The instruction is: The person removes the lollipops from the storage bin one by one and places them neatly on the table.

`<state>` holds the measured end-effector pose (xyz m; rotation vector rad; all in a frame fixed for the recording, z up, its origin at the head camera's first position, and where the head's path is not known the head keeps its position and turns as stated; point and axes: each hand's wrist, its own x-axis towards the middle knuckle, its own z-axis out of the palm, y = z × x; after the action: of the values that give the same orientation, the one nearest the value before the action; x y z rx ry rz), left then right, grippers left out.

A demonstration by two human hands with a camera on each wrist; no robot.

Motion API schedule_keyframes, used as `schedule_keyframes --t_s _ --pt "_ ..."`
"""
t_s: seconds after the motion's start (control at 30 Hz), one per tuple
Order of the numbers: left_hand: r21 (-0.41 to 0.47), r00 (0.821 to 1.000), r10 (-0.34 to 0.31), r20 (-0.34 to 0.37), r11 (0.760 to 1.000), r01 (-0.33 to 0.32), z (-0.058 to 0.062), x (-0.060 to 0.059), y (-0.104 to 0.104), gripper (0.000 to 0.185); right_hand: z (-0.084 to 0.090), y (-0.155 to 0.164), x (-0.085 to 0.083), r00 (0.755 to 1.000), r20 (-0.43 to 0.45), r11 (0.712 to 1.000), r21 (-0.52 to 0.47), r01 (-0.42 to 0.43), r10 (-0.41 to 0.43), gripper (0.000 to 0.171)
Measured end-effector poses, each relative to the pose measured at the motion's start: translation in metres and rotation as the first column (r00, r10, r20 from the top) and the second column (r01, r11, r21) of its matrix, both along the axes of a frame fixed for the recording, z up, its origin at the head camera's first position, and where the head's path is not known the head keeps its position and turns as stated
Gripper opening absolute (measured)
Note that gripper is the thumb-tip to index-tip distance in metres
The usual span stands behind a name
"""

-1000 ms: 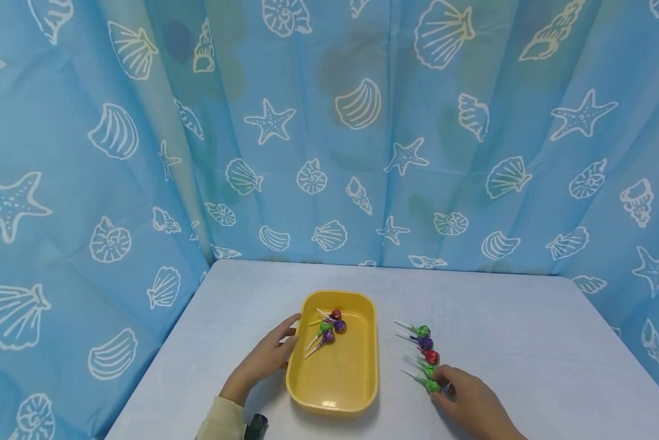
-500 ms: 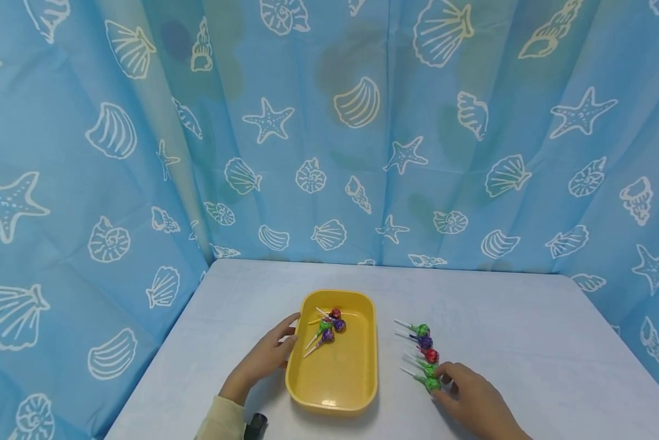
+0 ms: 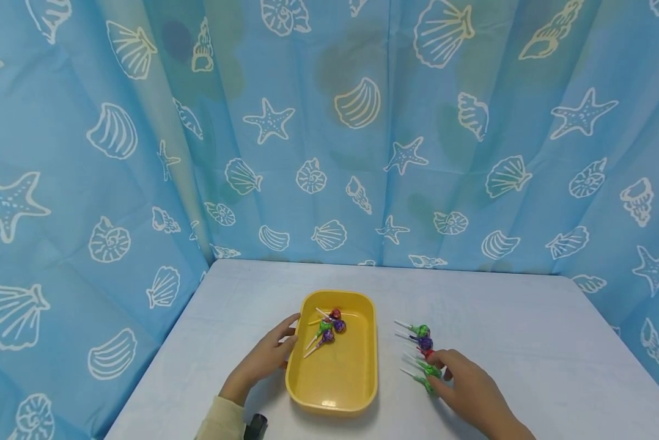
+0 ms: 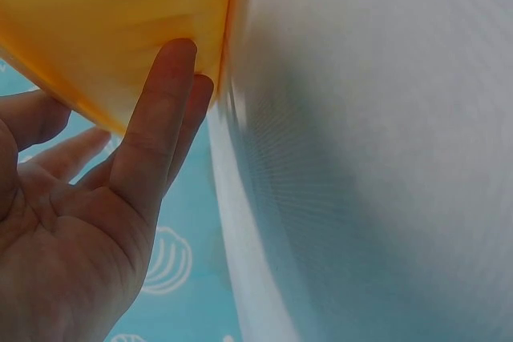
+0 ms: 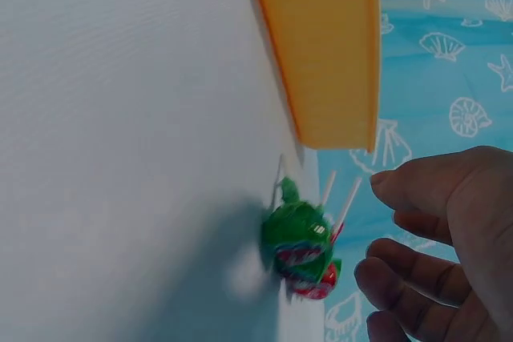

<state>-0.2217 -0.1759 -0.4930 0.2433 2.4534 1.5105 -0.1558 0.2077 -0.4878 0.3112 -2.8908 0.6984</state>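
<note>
A yellow tray (image 3: 332, 394) stands on the table with several wrapped lollipops (image 3: 326, 336) near its far end. My left hand (image 3: 266, 357) touches the tray's left side; in the left wrist view its fairly straight fingertips meet the yellow wall (image 4: 96, 22). Right of the tray lies a column of lollipops: a green one (image 3: 420, 330) farthest, then a purple one (image 3: 426, 343), a red one (image 3: 425, 353) and two green ones nearest. Over the near ones is my right hand (image 3: 469, 388), partly hiding them. The right wrist view shows its loosely bent fingers apart from a green lollipop (image 5: 295, 234), holding nothing.
A white cloth (image 3: 527, 342) covers the table. Blue curtains (image 3: 318, 153) with white shell and starfish prints hang behind it and along the sides. A small black object (image 3: 256, 426) sits by my left sleeve.
My right hand has shifted slightly away from me along the column, from the nearest green lollipops toward the red one. My left hand, the tray and its lollipops look the same.
</note>
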Motion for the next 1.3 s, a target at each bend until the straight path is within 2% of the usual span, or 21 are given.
schedule_keyframes --t_s 0.23,0.5,0.93,1.3 --pt "0.001 1.0 0.0 0.003 1.0 0.0 0.0 -0.001 0.0 0.054 0.014 -0.016 -0.012 1.0 0.012 1.0 0.026 -0.009 0.009 0.03" --pt "0.008 1.0 -0.004 0.006 1.0 0.003 0.0 -0.001 0.0 0.055 0.027 -0.029 -0.027 0.994 -0.08 0.997 0.022 -0.072 0.074 0.028" --pt "0.001 1.0 -0.01 0.004 1.0 0.01 -0.002 -0.002 -0.002 0.053 0.041 -0.057 -0.041 0.996 0.01 0.995 0.032 -0.091 0.09 0.028" --pt "0.006 1.0 -0.016 0.001 1.0 0.016 -0.002 -0.004 -0.003 0.054 0.041 -0.083 -0.057 0.983 -0.004 0.982 0.031 -0.184 0.185 0.03"
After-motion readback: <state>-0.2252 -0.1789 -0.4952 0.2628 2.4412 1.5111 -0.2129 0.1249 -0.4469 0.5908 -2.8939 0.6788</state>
